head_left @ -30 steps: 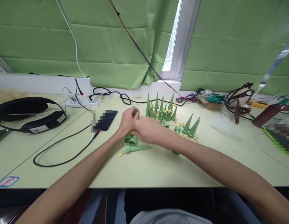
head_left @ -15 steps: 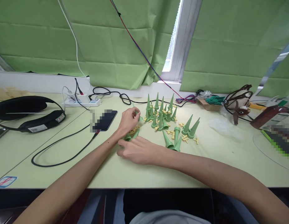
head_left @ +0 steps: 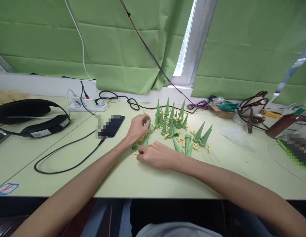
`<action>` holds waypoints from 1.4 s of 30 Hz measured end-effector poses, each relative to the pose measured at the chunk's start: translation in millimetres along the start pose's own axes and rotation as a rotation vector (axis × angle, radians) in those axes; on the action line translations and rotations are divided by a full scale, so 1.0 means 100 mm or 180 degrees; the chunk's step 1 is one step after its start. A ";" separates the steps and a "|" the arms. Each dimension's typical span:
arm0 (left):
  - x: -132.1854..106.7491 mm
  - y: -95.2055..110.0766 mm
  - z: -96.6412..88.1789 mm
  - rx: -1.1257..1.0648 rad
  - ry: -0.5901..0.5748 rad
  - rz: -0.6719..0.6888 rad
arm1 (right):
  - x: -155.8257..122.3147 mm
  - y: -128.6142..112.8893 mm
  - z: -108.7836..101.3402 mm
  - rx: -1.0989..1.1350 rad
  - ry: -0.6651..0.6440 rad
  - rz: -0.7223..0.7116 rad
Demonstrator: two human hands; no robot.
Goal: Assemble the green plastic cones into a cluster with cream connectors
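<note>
My left hand (head_left: pixel 139 127) is curled with thumb and fingertips close together, just left of the upright green cone spikes (head_left: pixel 171 113). Part of a green cone (head_left: pixel 150 125) shows right behind its fingertips; whether they touch it, I cannot tell. My right hand (head_left: pixel 156 156) is low over the table, back upward and fingers bent under; anything in them is hidden. Between the hands lie green cones (head_left: pixel 135 146) and small yellow valve-like pieces, one yellow piece (head_left: pixel 136 153) beside my right fingertips. More loose cones (head_left: pixel 188 142) lie beyond my right wrist.
Two cones (head_left: pixel 205 137) stand apart at right, among scattered yellow pieces (head_left: pixel 196 146). Left are a phone (head_left: pixel 115 126) on a black cable, a black headset (head_left: pixel 48 127) and a power strip (head_left: pixel 90 107). A small cardboard box (head_left: pixel 221 112), plastic wrap and a brown bottle (head_left: pixel 281 125) are at right.
My right hand has shifted right and slightly up, uncovering more of the green cones and a yellow piece. My left hand stays nearly in place, still curled.
</note>
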State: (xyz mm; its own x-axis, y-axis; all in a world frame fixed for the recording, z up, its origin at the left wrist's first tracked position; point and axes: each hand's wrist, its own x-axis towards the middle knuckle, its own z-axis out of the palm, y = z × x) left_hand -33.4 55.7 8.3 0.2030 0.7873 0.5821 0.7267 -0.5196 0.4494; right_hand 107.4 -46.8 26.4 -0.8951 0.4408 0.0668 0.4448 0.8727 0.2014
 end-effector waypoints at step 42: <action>-0.02 0.08 -0.06 -0.0987 -0.0377 0.0135 | -0.03 0.01 0.08 0.0273 0.0112 0.0045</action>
State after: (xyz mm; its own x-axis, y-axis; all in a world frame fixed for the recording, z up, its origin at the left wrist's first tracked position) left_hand -31.7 47.7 14.5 0.3171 0.7864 0.5301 0.4852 -0.6148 0.6218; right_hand 110.4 -45.7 18.2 -0.8886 0.4467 0.1036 0.4569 0.8820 0.1158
